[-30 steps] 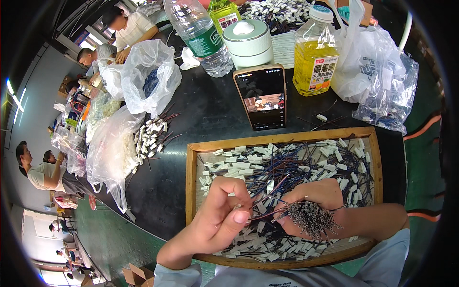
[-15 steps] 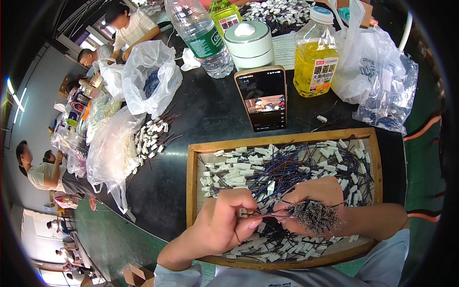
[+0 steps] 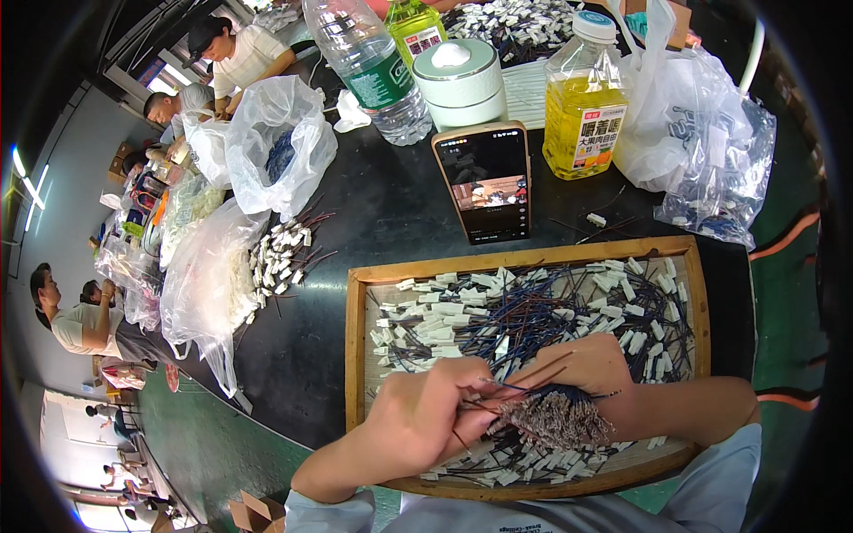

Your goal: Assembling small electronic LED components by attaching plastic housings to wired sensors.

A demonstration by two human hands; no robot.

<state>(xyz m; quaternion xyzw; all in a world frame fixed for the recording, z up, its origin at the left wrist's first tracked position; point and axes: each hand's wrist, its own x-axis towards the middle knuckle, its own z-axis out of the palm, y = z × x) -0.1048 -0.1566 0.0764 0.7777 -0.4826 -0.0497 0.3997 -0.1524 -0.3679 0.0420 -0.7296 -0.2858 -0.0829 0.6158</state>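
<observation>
Right hand gripped a thick bundle of wires over the near edge of the wooden tray; left hand pinched a single wire at the bundle's end. Bundle looked sizeable, so a fair share seemed gathered, but many loose white-connector wires were spread across the tray's far half, left to collect.

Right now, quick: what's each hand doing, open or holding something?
Left hand: closed, pinching a few thin wires over the tray.
Right hand: closed around a bundle of wires.
</observation>
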